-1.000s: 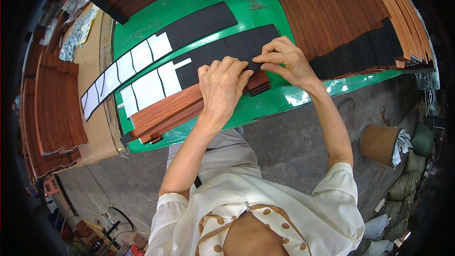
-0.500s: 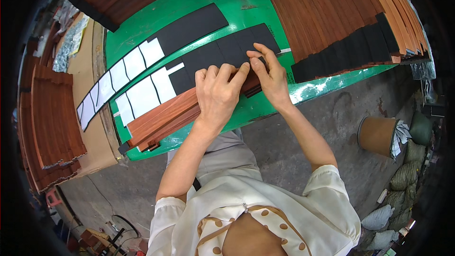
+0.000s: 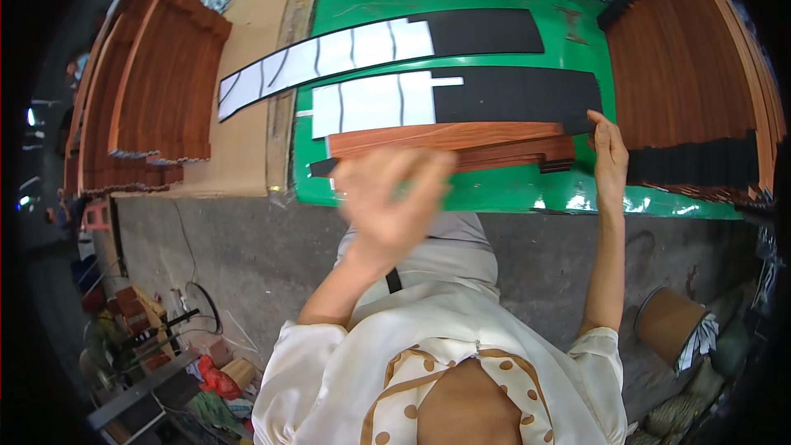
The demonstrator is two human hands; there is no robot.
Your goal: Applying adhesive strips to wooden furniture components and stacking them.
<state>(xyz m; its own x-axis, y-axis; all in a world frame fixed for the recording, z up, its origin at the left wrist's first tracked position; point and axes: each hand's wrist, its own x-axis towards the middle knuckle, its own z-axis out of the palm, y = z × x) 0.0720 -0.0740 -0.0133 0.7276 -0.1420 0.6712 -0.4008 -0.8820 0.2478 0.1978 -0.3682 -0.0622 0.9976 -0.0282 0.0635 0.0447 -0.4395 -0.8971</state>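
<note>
Reddish-brown wood-look strips [image 3: 461,138] lie along the near side of the green worktop, one over another. The upper one has a black end piece [image 3: 579,126] on its right, and a lower one has a black end [image 3: 323,167] on its left. My right hand [image 3: 608,156] pinches the upper strip's black end between thumb and fingers. Over the strips' left half, my left hand [image 3: 391,202] is smeared by motion; its fingers cannot be read. Just beyond lies a row of black pieces [image 3: 519,95] with white pieces [image 3: 372,103] at its left.
A second black-and-white row [image 3: 486,31] lies farther back on the green worktop [image 3: 494,188]. Stacked brown strips with black ends [image 3: 692,58] stand at right. More brown stacks [image 3: 169,74] sit on brown board [image 3: 247,140] at left. A brown bin [image 3: 663,317] stands on the floor.
My hands, close together before, are now apart: the left nearer the strips' left part, the right at their right end. The view has turned and shifted left.
</note>
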